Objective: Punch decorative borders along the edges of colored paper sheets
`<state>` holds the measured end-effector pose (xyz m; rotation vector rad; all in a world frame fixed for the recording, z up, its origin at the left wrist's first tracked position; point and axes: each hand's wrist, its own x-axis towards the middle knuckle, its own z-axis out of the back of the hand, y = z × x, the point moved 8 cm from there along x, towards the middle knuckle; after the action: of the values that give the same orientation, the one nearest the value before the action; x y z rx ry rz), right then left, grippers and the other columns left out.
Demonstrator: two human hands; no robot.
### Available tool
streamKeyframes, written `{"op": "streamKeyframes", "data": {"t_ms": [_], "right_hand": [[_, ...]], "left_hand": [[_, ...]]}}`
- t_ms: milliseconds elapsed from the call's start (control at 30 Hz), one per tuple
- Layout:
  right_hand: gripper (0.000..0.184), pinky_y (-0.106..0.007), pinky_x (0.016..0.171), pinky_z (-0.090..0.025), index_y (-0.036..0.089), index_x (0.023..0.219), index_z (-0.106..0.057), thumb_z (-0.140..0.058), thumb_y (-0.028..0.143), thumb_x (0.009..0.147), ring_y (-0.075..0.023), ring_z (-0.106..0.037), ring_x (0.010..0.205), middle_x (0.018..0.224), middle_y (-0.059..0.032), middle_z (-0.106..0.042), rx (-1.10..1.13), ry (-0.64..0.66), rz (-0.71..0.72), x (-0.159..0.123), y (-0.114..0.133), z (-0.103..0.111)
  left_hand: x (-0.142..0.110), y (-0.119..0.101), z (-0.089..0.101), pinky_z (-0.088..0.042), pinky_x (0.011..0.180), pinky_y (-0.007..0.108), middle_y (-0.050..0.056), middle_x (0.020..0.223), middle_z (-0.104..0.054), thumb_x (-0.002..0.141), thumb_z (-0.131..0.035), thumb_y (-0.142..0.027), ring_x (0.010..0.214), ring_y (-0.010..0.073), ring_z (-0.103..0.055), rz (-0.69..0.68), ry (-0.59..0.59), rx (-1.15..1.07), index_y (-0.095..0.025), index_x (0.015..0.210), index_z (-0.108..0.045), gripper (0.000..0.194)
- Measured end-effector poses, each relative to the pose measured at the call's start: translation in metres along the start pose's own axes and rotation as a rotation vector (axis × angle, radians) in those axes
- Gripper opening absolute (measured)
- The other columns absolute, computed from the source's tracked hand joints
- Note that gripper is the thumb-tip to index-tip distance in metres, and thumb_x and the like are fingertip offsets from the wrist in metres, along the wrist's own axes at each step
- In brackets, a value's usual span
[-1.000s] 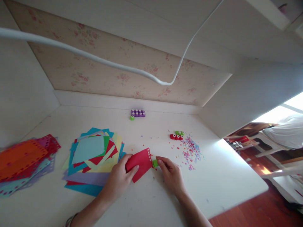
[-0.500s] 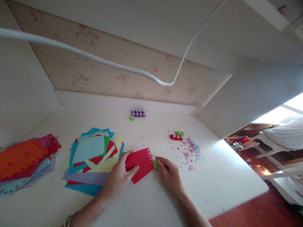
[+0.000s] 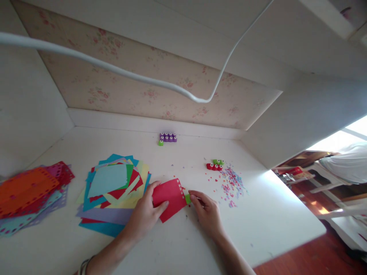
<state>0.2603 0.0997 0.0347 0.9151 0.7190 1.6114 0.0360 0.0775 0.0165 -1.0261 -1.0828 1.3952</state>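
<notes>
My left hand (image 3: 147, 208) grips a red sheet of paper (image 3: 170, 198), thumb on top and fingers behind its left edge. Small punched holes run down the sheet's right edge. In my right hand (image 3: 207, 210) is a small green craft punch (image 3: 188, 198), pinched between thumb and fingers and partly hidden by them. The punch meets the paper's right edge near its lower corner. A few tiny paper cut-outs lie on the white table (image 3: 172, 250) around it.
A stack of coloured paper (image 3: 107, 181) lies left of my hands, with punched sheets (image 3: 27, 191) farther left. Purple punches (image 3: 168, 137) stand near the wall. Red and green punches (image 3: 215, 165) sit beside scattered confetti (image 3: 231, 183). A white cable (image 3: 129, 76) hangs across the view.
The red sheet has shifted and turned slightly against the green punch, and another hole shows along its right edge. Both hands have kept their grip and nearly the same place.
</notes>
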Motion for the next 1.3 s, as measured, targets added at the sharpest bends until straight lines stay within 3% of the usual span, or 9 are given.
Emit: {"op": "streamKeyframes", "data": {"t_ms": [500,733,1033,1167,1300], "right_hand": [[0.019,-0.028,0.079,-0.055,0.024,0.099,-0.071,-0.055,0.033,0.092,-0.0192,-0.070,0.087,0.098,-0.0041,-0.074,-0.078,0.015,0.100,0.000,0.010,-0.002],[0.019,-0.028,0.081,-0.054,0.024,0.099,-0.071,-0.055,0.032,0.093,-0.0183,-0.069,0.087,0.098,-0.0035,-0.074,-0.082,0.016,0.123,0.000,0.014,-0.002],[0.016,-0.026,0.073,-0.056,0.022,0.090,-0.071,-0.060,0.033,0.090,-0.0173,-0.069,0.079,0.091,-0.0043,-0.073,-0.018,-0.047,0.097,-0.002,0.004,0.001],[0.015,-0.025,0.071,-0.057,0.021,0.090,-0.070,-0.059,0.031,0.090,-0.0163,-0.069,0.077,0.091,-0.0044,-0.072,-0.012,-0.057,0.129,-0.003,0.007,0.001],[0.012,-0.025,0.073,-0.057,0.022,0.091,-0.069,-0.058,0.027,0.090,-0.0161,-0.068,0.079,0.091,-0.0039,-0.071,-0.059,-0.049,0.203,-0.006,0.014,0.000]], "left_hand": [[-0.001,-0.003,0.001,-0.048,0.099,0.041,0.012,0.132,-0.058,0.078,-0.067,-0.030,0.119,0.0280,-0.058,-0.055,-0.014,0.034,-0.020,0.131,-0.050,0.056],[0.001,0.002,-0.003,-0.043,0.104,0.044,0.013,0.137,-0.054,0.079,-0.065,-0.030,0.124,0.0289,-0.053,-0.016,0.026,0.099,-0.019,0.133,-0.046,0.059],[0.000,0.000,-0.003,-0.041,0.104,0.041,0.013,0.138,-0.052,0.078,-0.063,-0.032,0.125,0.0276,-0.052,0.020,0.046,0.154,-0.018,0.134,-0.044,0.061],[0.000,-0.002,-0.004,-0.038,0.107,0.042,0.013,0.139,-0.051,0.079,-0.062,-0.032,0.128,0.0281,-0.049,0.026,0.058,0.180,-0.018,0.135,-0.043,0.062],[0.000,-0.001,-0.005,-0.043,0.102,0.041,0.013,0.139,-0.051,0.080,-0.062,-0.033,0.123,0.0275,-0.053,0.057,0.087,0.154,-0.018,0.138,-0.040,0.064]]}}
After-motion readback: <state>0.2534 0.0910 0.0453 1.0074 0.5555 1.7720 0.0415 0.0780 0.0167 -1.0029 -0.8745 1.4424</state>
